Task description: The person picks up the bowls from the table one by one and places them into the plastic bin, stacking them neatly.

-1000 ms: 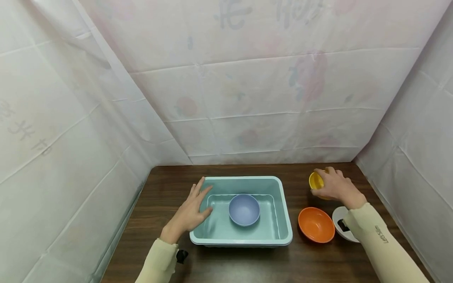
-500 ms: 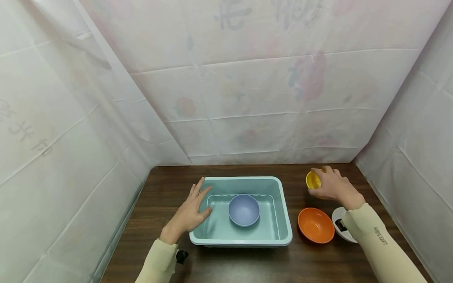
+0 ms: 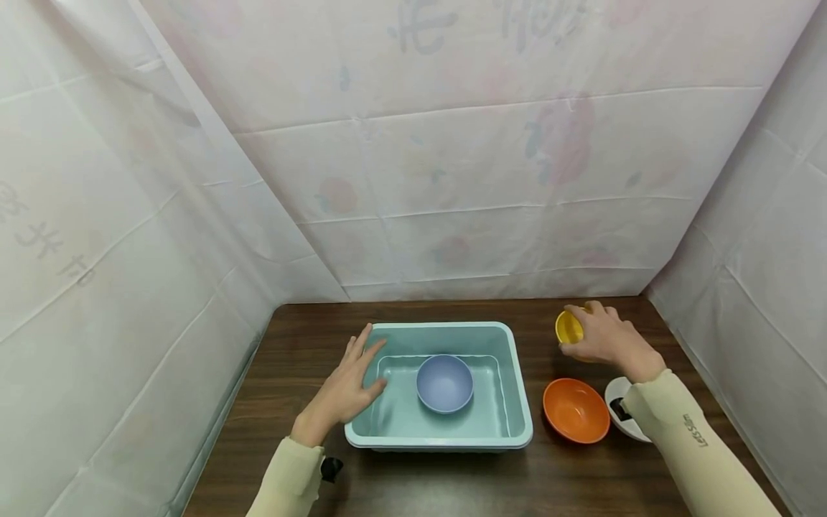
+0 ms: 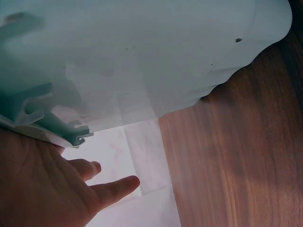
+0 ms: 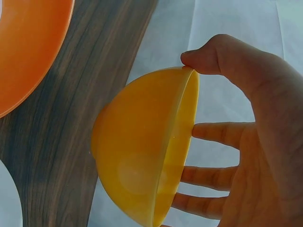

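Note:
At the right rear of the table, my right hand (image 3: pixel 604 337) holds a yellow bowl (image 3: pixel 567 328) by its rim. In the right wrist view the yellow bowl (image 5: pixel 137 142) is tipped on its side, with my thumb at one edge of the rim and the fingers at the inner side. My left hand (image 3: pixel 345 380), fingers spread, lies along the left rim of a light blue-green plastic tub (image 3: pixel 439 443). The left wrist view has that hand (image 4: pixel 42 184) against the tub's edge (image 4: pixel 118 66). Inside the tub sits a periwinkle-blue bowl (image 3: pixel 446 384).
Right of the tub stands an orange bowl (image 3: pixel 577 411). Beside it is a white dish (image 3: pixel 618 390), partly covered by my right sleeve. Everything stands on a dark wood-grain table (image 3: pixel 439 488), with white sheeting (image 3: pixel 484 215) behind and at both sides.
My right hand has moved slightly to the left with the yellow bowl. The left hand, the tub and the other dishes have stayed in place.

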{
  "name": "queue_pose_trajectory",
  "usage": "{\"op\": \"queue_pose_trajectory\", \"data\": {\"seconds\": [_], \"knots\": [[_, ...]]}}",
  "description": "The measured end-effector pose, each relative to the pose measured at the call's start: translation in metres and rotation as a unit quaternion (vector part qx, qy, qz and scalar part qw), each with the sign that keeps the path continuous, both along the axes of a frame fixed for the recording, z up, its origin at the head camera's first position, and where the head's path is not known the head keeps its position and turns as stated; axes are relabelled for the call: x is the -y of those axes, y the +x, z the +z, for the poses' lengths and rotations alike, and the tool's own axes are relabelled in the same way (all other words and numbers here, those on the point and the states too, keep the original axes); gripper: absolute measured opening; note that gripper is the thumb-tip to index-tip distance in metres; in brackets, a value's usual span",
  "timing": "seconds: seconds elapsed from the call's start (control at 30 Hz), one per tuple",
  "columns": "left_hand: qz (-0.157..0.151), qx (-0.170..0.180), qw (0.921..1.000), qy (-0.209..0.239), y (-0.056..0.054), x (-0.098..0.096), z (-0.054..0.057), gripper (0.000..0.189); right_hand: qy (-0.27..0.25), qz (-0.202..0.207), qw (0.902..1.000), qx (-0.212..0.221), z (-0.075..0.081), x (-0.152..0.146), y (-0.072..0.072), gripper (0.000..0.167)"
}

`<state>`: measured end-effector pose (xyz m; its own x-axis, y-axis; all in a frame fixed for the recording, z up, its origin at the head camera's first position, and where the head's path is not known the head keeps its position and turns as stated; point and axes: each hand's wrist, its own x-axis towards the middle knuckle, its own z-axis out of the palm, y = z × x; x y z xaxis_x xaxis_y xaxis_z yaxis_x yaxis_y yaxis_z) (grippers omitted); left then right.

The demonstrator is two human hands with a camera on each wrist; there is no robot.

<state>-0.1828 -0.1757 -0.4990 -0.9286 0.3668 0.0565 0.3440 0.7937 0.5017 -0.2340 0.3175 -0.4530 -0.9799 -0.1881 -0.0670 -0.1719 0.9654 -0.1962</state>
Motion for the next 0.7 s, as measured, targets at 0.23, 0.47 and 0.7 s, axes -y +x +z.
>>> {"op": "queue_pose_trajectory", "data": {"seconds": [0.23, 0.47, 0.7], "knots": [[-0.002, -0.001, 1.0, -0.002, 0.0, 0.001, 0.0, 0.07, -0.008, -0.003, 0.9999, 0.012, 0.004, 0.004, 0.001, 0.082], [-0.004, -0.001, 1.0, 0.002, 0.0, 0.001, -0.001, 0.07, -0.003, -0.001, 0.9999, 0.013, 0.009, 0.009, 0.003, 0.079], [-0.003, -0.004, 1.0, -0.002, -0.001, 0.002, -0.002, 0.07, 0.0, 0.002, 1.0, 0.008, 0.014, 0.013, 0.003, 0.079]]}}
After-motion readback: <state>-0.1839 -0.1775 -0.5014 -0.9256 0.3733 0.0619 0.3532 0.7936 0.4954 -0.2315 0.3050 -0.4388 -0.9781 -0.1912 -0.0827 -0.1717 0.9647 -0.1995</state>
